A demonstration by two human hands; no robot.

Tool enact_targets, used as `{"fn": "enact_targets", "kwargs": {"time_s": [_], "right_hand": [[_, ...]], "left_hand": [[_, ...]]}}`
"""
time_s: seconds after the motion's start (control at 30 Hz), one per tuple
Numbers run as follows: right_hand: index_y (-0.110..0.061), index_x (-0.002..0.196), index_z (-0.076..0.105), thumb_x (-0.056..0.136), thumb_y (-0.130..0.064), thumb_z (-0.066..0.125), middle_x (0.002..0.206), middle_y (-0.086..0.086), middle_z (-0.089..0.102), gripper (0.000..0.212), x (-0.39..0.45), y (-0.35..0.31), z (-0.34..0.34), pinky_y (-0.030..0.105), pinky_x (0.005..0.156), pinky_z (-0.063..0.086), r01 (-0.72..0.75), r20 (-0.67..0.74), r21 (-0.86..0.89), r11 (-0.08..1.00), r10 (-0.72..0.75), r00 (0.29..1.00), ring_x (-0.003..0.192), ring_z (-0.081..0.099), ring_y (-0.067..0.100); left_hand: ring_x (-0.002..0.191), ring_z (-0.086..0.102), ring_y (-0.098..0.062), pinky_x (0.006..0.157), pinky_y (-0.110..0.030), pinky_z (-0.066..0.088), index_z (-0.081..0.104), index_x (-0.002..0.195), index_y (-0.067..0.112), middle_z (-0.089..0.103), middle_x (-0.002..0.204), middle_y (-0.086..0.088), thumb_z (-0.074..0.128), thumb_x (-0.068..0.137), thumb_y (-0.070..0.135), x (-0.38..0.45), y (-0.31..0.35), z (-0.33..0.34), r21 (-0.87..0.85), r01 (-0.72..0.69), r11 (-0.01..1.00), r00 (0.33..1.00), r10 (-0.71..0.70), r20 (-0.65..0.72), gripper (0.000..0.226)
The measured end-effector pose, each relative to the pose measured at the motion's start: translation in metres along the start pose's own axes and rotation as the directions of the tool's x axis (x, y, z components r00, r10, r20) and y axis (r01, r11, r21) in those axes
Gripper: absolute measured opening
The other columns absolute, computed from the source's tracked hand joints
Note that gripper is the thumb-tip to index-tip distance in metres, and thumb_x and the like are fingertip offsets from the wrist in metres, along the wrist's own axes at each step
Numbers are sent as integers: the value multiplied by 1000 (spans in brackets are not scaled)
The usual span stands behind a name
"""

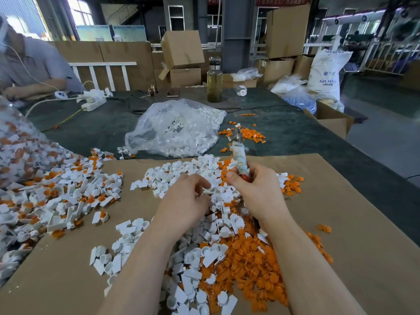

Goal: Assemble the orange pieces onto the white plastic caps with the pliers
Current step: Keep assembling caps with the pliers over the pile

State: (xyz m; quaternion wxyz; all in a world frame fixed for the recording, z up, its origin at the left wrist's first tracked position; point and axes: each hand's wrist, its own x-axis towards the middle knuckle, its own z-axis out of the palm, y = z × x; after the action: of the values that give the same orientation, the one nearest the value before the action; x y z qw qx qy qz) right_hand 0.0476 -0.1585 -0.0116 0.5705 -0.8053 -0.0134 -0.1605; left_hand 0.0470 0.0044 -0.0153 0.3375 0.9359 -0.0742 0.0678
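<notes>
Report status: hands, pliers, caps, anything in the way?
Right hand grips the pliers, tip up. Left hand picks at white caps, fingers curled; hold unclear. Orange pieces heaped underneath. Nothing in the way.

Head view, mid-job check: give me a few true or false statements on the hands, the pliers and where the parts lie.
1. The right hand grips the pliers by their wrapped handles. True.
2. The pliers' metal tip points down into the pile. False: it points up and away, over the dark table cover.
3. The left hand lies flat and open on the cardboard. False: its fingers are curled among the white caps; whether they pinch one cannot be told.
4. A heap of loose orange pieces lies near the right forearm. True.
5. The clear plastic bag holds orange pieces. False: it holds white parts.
</notes>
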Motion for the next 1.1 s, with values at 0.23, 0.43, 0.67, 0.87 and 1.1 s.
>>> {"fn": "enact_targets", "kwargs": {"time_s": [0.23, 0.43, 0.67, 0.87, 1.1], "right_hand": [[-12, 81, 65, 90, -25, 68, 50, -21, 53, 16, 1, 3, -1, 12, 47, 36, 16, 24, -55, 998, -15, 1000, 48, 47, -3], [-13, 84, 65, 90, -27, 68, 55, -11, 50, 15, 1, 2, -1, 14, 46, 36, 38, 26, -102, 994, -35, 999, 48, 46, -3], [-7, 80, 65, 89, -27, 68, 55, -10, 49, 22, 2, 5, -3, 18, 49, 34, 2, -6, -71, 998, -2, 1000, 47, 41, 2], [-6, 81, 66, 89, -27, 68, 59, -5, 52, 22, 2, 4, -3, 25, 53, 38, -1, -1, -65, 998, 1, 1000, 51, 41, 3], [-7, 79, 64, 89, -28, 67, 62, 2, 55, 24, 2, 4, -3, 30, 53, 38, -5, -6, -57, 998, 5, 1000, 52, 41, 6]], "left_hand": [[101, 59, -19, 82, -25, 46, 71, 112, 25, 53, 106, 1, 65, 93, 26, 2, -2, 13, 228, -6, 974, 998, -9, 62, 21], [74, 60, -1, 56, -15, 39, 69, 84, 28, 64, 75, 17, 62, 93, 28, 1, -1, 8, 51, 35, 998, 999, -35, -13, 11], [81, 52, -3, 63, -15, 38, 65, 115, 33, 59, 103, 8, 60, 94, 23, -1, 2, 9, 83, -52, 995, 993, 43, 106, 23], [90, 58, -7, 77, -19, 44, 67, 121, 30, 63, 99, 12, 66, 93, 17, 1, -1, 7, 47, 1, 999, 989, -8, 149, 31], [78, 54, 1, 62, -12, 36, 61, 127, 26, 53, 89, 18, 61, 96, 24, 2, -1, 2, -70, 7, 998, 998, -3, 58, 32]]}}
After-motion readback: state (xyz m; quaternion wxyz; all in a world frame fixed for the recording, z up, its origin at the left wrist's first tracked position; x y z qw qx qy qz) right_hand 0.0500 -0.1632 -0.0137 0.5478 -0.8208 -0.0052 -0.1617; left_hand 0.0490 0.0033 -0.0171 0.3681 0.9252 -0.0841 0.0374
